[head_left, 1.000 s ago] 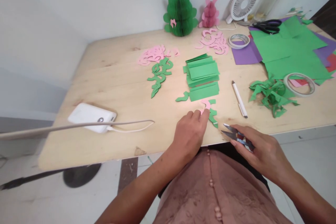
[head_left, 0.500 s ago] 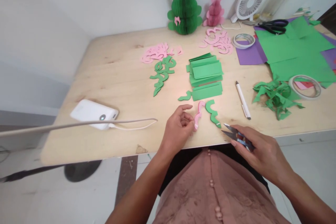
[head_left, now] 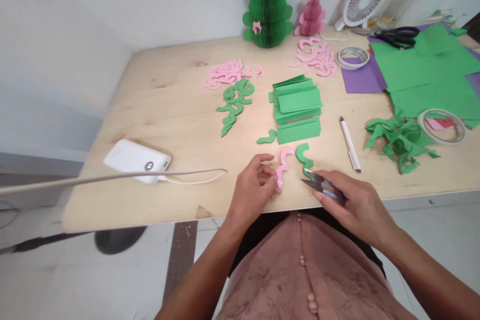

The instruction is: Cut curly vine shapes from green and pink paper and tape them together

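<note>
Near the table's front edge my left hand pinches the lower end of a wavy pink paper strip between thumb and fingers. My right hand grips small thread snips, their blades apart and pointing left. The blade tips are over the lower end of a wavy green paper strip, which lies just right of the pink one. Whether the blades touch it I cannot tell. Behind these lie folded green paper pieces, and a short green wavy cutting rests at their left.
Green wavy cutouts and pink cutouts lie back left. A white pen, green scraps and a tape roll are at right. A white power bank with a cable sits left. Paper rabbits stand behind.
My right hand has moved left with the snips, bringing the blades to the lower end of the green strip. My left hand still holds the pink strip; the view has shifted slightly.
</note>
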`<state>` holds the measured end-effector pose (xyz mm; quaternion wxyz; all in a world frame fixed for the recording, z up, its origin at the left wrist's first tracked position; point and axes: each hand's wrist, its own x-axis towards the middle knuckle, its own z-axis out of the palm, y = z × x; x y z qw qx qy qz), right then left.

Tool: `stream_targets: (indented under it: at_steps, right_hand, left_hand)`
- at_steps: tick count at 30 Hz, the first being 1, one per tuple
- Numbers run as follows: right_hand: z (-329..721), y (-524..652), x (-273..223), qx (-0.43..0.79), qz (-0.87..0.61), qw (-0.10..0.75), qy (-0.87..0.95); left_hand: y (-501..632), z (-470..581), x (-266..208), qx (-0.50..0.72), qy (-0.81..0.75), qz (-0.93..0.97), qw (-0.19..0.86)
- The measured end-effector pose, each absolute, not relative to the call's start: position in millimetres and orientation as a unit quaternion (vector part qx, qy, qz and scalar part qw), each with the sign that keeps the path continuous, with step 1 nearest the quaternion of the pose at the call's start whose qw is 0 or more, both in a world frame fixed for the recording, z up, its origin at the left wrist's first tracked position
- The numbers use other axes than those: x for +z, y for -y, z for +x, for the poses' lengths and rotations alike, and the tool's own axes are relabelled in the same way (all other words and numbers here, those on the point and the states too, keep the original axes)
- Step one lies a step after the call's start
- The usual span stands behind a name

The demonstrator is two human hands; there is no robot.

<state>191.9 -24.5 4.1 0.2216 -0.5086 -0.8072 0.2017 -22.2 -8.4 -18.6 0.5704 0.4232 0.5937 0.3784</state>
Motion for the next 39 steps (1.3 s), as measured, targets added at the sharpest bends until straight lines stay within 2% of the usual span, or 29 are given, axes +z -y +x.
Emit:
stream_targets:
  at_steps: [6, 16, 25, 39]
  right_hand:
    - [168, 5, 11, 0.256, -0.497, 0.225, 0.798]
    - [177, -4, 15, 0.239, -0.553, 0.249, 0.758]
    - [198, 8, 17, 0.232, -0.598, 0.241, 0.728]
    - [201, 25, 7, 0.217, -0.564, 0.197, 0.772]
  left_hand:
    - [11, -22, -19, 0.368, -0.601, 0.463, 0.538]
    - [13, -35, -12, 0.358, -0.618, 0.544, 0.44]
    - [8, -43, -10, 0.362, -0.605, 0.526, 0.475]
    - [5, -36, -8, 0.395, -0.593, 0.461, 0.529]
